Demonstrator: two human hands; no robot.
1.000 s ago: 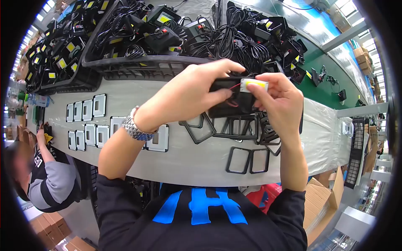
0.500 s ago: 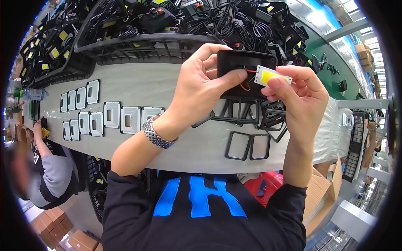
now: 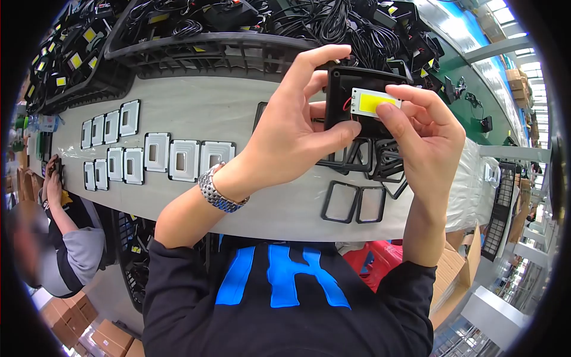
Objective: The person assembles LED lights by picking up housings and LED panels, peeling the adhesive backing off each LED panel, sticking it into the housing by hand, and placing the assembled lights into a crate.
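The left hand [image 3: 285, 140] grips a black case [image 3: 369, 77] by its left edge, index finger raised past the top corner; the right hand [image 3: 428, 137] pinches a yellow-and-white light panel [image 3: 367, 101] between thumb and fingers, over the case's open face – whether it touches the inside, I cannot tell; a red wire [image 3: 347, 105] curls at the panel's left end; no writing on case or panel can be read.

The wearer's black shirt [image 3: 196, 321] carries big blue lettering [image 3: 285, 276] – shapes like an I and an H, the whole word unclear; a carton [image 3: 110, 338] at lower left bears a mark too small to read; black frames [image 3: 341, 202] and silver plates [image 3: 184, 159] lie on the table [image 3: 190, 113].
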